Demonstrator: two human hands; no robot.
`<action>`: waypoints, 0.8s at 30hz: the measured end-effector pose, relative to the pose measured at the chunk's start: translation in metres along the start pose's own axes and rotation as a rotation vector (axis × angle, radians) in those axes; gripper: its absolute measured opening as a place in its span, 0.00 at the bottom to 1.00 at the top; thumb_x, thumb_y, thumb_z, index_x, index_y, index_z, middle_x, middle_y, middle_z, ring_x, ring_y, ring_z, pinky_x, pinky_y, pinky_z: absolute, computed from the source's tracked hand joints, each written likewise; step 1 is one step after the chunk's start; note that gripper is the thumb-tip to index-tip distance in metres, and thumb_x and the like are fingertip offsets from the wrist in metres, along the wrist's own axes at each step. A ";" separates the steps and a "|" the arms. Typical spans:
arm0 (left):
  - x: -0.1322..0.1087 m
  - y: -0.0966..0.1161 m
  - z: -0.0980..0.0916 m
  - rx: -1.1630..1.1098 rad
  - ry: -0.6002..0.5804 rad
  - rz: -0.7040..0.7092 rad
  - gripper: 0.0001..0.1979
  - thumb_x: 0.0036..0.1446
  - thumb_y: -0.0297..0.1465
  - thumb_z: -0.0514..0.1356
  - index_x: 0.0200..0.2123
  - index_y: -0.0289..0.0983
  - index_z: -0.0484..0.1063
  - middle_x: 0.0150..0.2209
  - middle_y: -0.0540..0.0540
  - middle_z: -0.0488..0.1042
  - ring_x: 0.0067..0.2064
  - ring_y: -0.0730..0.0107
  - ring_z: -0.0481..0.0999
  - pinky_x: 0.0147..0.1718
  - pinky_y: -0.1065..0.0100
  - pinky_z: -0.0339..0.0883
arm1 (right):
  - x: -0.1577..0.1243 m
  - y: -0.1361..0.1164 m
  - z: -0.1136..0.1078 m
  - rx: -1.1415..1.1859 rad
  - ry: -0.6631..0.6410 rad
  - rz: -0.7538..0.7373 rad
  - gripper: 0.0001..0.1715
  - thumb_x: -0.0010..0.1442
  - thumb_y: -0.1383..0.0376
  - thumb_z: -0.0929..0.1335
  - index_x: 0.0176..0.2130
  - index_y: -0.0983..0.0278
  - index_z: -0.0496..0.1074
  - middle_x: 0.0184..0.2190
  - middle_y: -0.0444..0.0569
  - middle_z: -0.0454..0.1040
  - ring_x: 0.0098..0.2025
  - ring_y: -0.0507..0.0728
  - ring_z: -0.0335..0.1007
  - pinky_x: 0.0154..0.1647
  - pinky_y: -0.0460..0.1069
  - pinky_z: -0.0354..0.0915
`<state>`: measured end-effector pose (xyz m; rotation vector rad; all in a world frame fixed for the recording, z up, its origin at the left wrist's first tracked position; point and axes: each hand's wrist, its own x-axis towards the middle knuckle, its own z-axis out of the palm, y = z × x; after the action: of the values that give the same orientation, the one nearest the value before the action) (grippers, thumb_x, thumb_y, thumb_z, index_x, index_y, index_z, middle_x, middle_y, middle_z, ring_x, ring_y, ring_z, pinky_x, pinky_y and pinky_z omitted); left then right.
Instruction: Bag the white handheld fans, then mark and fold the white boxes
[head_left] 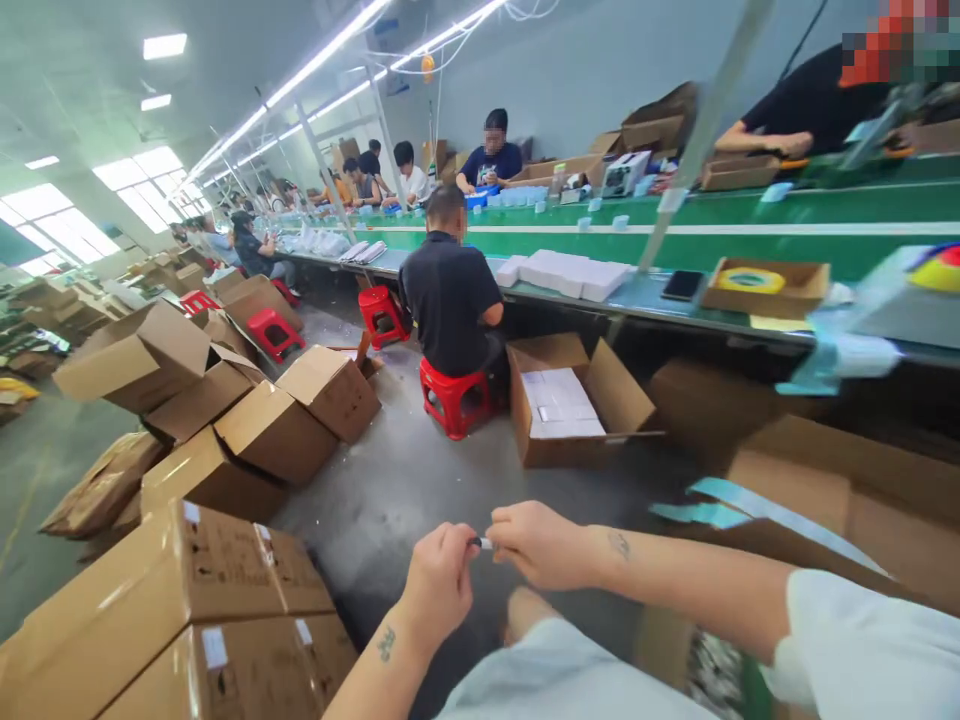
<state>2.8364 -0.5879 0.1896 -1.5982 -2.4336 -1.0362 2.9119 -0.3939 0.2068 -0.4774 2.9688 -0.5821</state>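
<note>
A short, slim object (484,544), black at one end and white at the other, spans the gap between my two hands above the floor. At its dark end, my left hand (441,578) is closed with fingertips pinched together. The white end runs into the closed fingers of my right hand (534,543). Most of the piece is hidden by my fingers, so its exact kind cannot be made out. My bare knee (529,610) and light clothing lie just below the hands.
Taped cartons (232,570) stand at the lower left. An open carton (562,450) with white boxes sits ahead. A person on a red stool (454,400) works at the green conveyor line (525,235). A phone (682,286) and tape in a tray (810,285) lie at right.
</note>
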 end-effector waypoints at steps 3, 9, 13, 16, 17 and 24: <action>0.061 -0.062 -0.013 0.166 0.031 0.111 0.12 0.56 0.19 0.49 0.34 0.38 0.68 0.25 0.47 0.70 0.26 0.69 0.70 0.25 0.70 0.60 | 0.080 0.055 -0.018 0.041 -0.008 -0.047 0.07 0.58 0.67 0.67 0.28 0.64 0.73 0.27 0.46 0.70 0.27 0.51 0.64 0.27 0.46 0.53; 0.199 -0.208 -0.017 0.466 0.214 -0.029 0.11 0.56 0.19 0.49 0.31 0.39 0.66 0.23 0.47 0.68 0.23 0.67 0.69 0.23 0.67 0.58 | 0.273 0.182 -0.046 -0.029 0.016 -0.146 0.06 0.56 0.67 0.67 0.28 0.66 0.73 0.28 0.47 0.71 0.27 0.51 0.64 0.27 0.46 0.52; 0.295 -0.314 -0.049 0.416 0.280 -0.153 0.11 0.59 0.22 0.48 0.31 0.38 0.68 0.26 0.44 0.72 0.25 0.65 0.73 0.24 0.67 0.61 | 0.411 0.249 -0.084 -0.021 0.069 -0.204 0.07 0.57 0.67 0.68 0.28 0.66 0.74 0.26 0.46 0.70 0.27 0.51 0.65 0.28 0.46 0.55; 0.351 -0.391 -0.102 0.104 0.291 -0.323 0.08 0.62 0.30 0.52 0.40 0.38 0.71 0.32 0.44 0.76 0.30 0.65 0.77 0.29 0.68 0.67 | 0.518 0.282 -0.112 0.061 0.175 -0.269 0.07 0.59 0.66 0.68 0.32 0.64 0.75 0.29 0.46 0.72 0.30 0.51 0.66 0.31 0.45 0.58; 0.364 -0.418 -0.121 -0.019 0.321 -0.405 0.11 0.60 0.35 0.56 0.45 0.39 0.70 0.34 0.44 0.77 0.31 0.65 0.77 0.30 0.68 0.69 | 0.554 0.293 -0.118 0.101 0.237 -0.275 0.06 0.60 0.66 0.68 0.33 0.63 0.76 0.32 0.46 0.72 0.32 0.51 0.67 0.32 0.45 0.59; 0.414 -0.656 -0.200 -0.531 1.026 -0.943 0.26 0.44 0.49 0.66 0.41 0.39 0.69 0.21 0.55 0.68 0.19 0.76 0.63 0.18 0.75 0.58 | 0.774 0.428 -0.112 0.389 0.713 -0.022 0.12 0.64 0.60 0.63 0.39 0.61 0.75 0.31 0.48 0.74 0.34 0.54 0.70 0.37 0.48 0.64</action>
<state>2.0374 -0.5269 0.1757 0.3165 -2.0700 -2.0153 2.0397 -0.2230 0.1346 -0.3072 3.3233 -1.5817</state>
